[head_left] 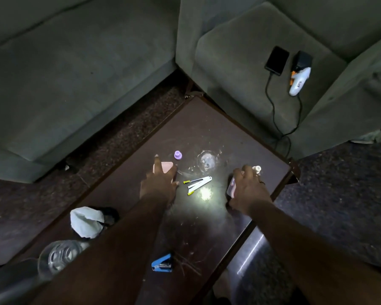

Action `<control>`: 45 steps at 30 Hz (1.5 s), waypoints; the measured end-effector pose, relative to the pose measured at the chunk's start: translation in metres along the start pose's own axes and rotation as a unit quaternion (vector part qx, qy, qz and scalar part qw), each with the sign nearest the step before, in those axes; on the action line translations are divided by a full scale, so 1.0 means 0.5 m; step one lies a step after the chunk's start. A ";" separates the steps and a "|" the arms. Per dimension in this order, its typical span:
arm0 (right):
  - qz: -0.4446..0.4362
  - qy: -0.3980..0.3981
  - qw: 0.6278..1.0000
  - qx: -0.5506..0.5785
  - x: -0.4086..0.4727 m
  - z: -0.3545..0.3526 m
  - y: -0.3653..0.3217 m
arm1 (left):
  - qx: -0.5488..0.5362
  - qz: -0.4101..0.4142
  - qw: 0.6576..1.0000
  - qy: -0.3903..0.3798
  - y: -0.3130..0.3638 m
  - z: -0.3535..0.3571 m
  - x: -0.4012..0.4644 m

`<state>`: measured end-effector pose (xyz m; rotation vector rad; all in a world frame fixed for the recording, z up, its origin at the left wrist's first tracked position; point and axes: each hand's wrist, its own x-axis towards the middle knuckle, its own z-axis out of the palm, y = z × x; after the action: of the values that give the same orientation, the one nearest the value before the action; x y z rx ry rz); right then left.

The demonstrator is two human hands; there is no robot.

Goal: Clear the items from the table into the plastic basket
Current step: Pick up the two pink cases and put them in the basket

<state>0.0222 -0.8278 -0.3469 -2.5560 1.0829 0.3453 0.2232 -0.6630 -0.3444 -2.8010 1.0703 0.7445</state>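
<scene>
On the dark wooden table (207, 128), my left hand (158, 183) lies over a flat pink case (166, 167), index finger stretched out, other fingers resting on it. A small purple cap (178, 155) stands just beyond. My right hand (249, 190) grips a small clear bottle with a pale cap (256, 168) and pinkish label near the table's right edge. Between the hands lie a white pen and a white folding tool (198, 183). A blue stapler (162, 263) sits near the front edge. A white cloth (86, 221) lies at the left. No basket is in view.
A clear glass jar (59, 256) stands at the front left corner. Grey sofas surround the table; on the right seat (240, 62) lie a black phone (277, 60) with cable and a white glue gun (299, 81). A bright light spot (205, 193) glares on the tabletop.
</scene>
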 end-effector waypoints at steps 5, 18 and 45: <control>-0.048 -0.054 0.997 -0.028 0.032 -0.004 -0.024 | -0.043 -0.018 0.999 0.002 0.008 0.019 0.001; -0.081 -0.067 0.994 -0.029 -0.020 -0.205 -0.117 | -0.057 -0.029 0.997 0.040 -0.019 -0.174 -0.156; -0.510 -0.060 0.850 -0.118 -0.652 -0.063 -1.147 | -0.161 -0.401 0.883 0.185 -0.832 -0.181 -1.098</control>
<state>0.2212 -0.2572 -0.0805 -2.8351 -0.4643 0.3360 0.1740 -0.0288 -0.0650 -3.2949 -0.3060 0.3010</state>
